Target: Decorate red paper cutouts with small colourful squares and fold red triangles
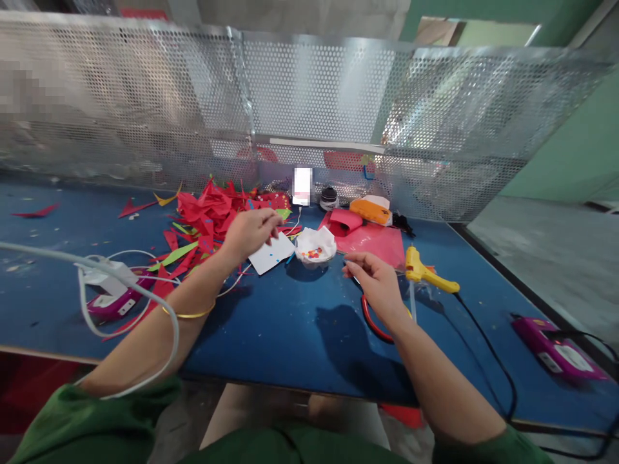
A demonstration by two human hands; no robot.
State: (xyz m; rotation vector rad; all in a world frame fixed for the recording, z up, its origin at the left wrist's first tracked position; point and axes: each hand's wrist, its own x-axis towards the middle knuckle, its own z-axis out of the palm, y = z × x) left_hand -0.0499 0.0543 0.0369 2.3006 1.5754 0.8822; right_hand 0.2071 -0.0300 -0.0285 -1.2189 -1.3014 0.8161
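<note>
My left hand (254, 233) hovers over the edge of a white card (272, 253) dotted with blue, its fingers curled into a pinch. Whatever sits between those fingertips, if anything, is too small to make out. To the right of the bowl, my right hand (376, 281) is also pinched, and I cannot see what its fingertips hold. Beneath it lies a red-handled tool (372, 322), apparently scissors, partly covered by the hand. Between both hands stands a small bowl (315, 258) lined with white paper, with tiny red and yellow pieces (316, 253) inside.
Red paper scraps (210, 209) are heaped at left. A yellow glue gun (428, 270) stands at right, its cord trailing to a purple power strip (556, 348). A white cable (167, 316) crosses my left forearm. A perforated metal screen (314, 90) borders the table's back.
</note>
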